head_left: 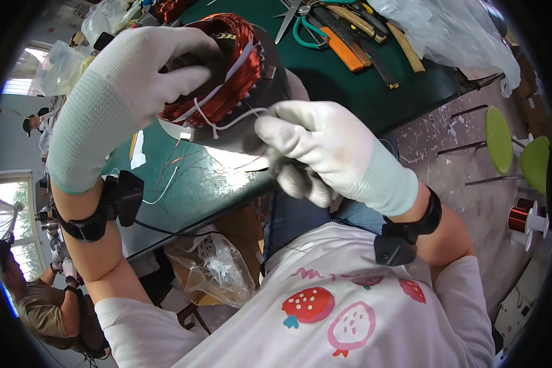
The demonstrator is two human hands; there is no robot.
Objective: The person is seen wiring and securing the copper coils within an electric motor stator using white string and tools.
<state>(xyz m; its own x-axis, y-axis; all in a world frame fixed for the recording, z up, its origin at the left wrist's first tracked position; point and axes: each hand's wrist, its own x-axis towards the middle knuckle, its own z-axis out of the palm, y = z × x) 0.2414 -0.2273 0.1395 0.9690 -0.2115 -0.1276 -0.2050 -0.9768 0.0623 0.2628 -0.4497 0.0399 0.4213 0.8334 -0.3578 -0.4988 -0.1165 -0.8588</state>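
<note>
A motor stator (260, 132) with a dark cylindrical body and a ring of red copper windings (246, 76) stands tilted on the green table. White lacing cord (236, 118) loops around the windings and runs out to the right. My right hand (316, 144), in a white glove, pinches this cord between thumb and bent forefinger, just right of the stator. My left hand (138, 76), also gloved, reaches over the windings from the left. Its thumb and forefinger are stretched apart at the stator's opening; the other fingers are partly hidden there.
Scissors with teal handles (310, 34), an orange-handled knife (342, 49) and wooden sticks (406, 48) lie at the back. Loose wires (193, 156) trail over the table (221, 190). Green stools (498, 140) and a wire spool (524, 219) are at right; another person (40, 300) works at left.
</note>
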